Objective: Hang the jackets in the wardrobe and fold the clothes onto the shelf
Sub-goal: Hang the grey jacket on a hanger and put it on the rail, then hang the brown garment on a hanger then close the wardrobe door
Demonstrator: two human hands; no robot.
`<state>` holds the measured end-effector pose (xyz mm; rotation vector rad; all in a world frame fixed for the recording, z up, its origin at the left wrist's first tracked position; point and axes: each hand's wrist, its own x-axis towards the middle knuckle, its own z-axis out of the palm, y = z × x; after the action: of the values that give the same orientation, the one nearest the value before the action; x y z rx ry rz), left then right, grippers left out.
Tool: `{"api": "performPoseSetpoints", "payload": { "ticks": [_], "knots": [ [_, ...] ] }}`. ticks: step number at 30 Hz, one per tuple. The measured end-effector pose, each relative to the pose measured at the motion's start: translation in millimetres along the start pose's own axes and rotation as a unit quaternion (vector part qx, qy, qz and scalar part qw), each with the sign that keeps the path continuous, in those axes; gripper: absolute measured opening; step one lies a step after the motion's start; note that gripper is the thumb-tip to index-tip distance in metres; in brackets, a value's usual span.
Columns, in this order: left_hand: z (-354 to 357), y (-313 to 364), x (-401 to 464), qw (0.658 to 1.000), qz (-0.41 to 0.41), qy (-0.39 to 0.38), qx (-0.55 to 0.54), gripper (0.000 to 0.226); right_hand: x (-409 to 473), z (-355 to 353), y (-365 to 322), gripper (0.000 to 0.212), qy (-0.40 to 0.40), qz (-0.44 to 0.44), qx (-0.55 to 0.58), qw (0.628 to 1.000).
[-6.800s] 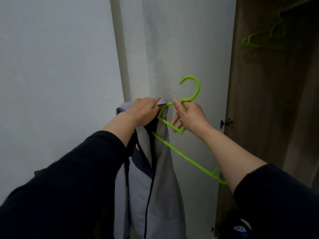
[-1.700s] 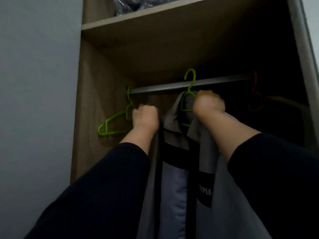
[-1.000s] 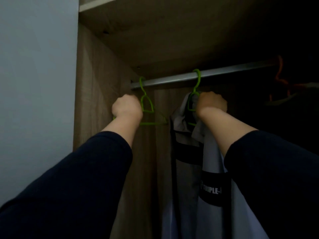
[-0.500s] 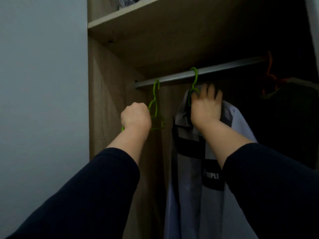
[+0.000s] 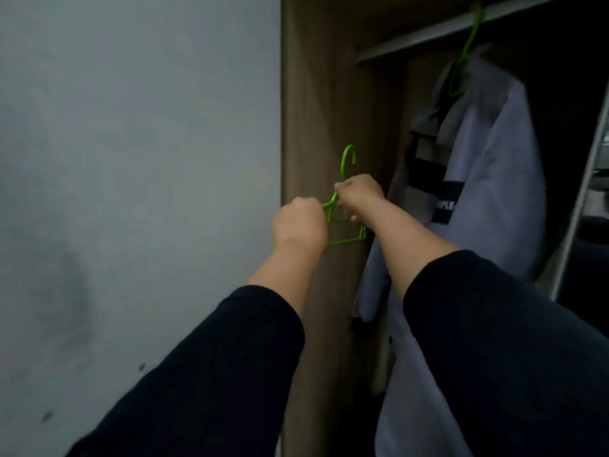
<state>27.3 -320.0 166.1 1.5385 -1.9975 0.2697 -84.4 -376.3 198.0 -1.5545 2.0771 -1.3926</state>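
A grey jacket (image 5: 487, 166) with dark bands hangs on a green hanger (image 5: 468, 51) from the metal rail (image 5: 412, 36) inside the wardrobe at the upper right. An empty green hanger (image 5: 346, 166) is off the rail, in front of the wardrobe's left side panel. My left hand (image 5: 300, 225) is closed on its left part. My right hand (image 5: 359, 196) grips it just below the hook. Both hands are apart from the hanging jacket.
A pale wall (image 5: 131, 192) fills the left half. The wooden side panel of the wardrobe (image 5: 316, 94) stands upright in the middle. A light door edge (image 5: 580, 206) runs down the far right.
My right hand has let go of the hung jacket and joined my left hand on the empty green hanger, which has come off the rail and down. My view has swung left and down.
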Motion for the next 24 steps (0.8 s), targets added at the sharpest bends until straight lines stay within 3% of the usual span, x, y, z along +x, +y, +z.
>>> {"api": "performPoseSetpoints", "payload": {
  "ticks": [3, 6, 9, 11, 14, 17, 24],
  "knots": [
    [7.2, -18.0, -52.5, 0.999, -0.023, -0.03, 0.015, 0.029, -42.5, 34.3, 7.4, 0.036, -0.054, 0.07, 0.11, 0.99],
    [11.5, -32.0, -98.0, 0.996, -0.052, -0.064, 0.018, 0.027, -76.1, 57.7, 19.9, 0.009, -0.074, 0.12, 0.154, 0.978],
    [9.7, -44.8, -136.4, 0.993, -0.077, -0.088, 0.016, 0.026, -94.8, 80.8, 34.3, 0.01, -0.097, 0.185, 0.175, 0.962],
    [7.1, -53.6, -160.1, 0.989, -0.09, -0.115, 0.0, 0.026, -114.2, 88.3, 39.8, 0.022, -0.126, 0.216, 0.166, 0.954],
    [9.2, -67.6, -200.7, 0.972, -0.105, -0.161, -0.138, 0.024, -165.8, 81.3, 35.6, 0.022, -0.157, 0.218, 0.136, 0.954],
    [3.8, -77.6, -251.3, 0.933, -0.125, -0.193, -0.275, 0.041, -213.9, 71.2, 36.7, 0.026, -0.182, 0.216, 0.134, 0.95],
    [-23.8, -113.2, -316.4, 0.975, -0.128, -0.096, -0.153, 0.04, -311.1, 39.5, 40.4, 0.029, -0.319, 0.184, 0.092, 0.925]
  ]
}}
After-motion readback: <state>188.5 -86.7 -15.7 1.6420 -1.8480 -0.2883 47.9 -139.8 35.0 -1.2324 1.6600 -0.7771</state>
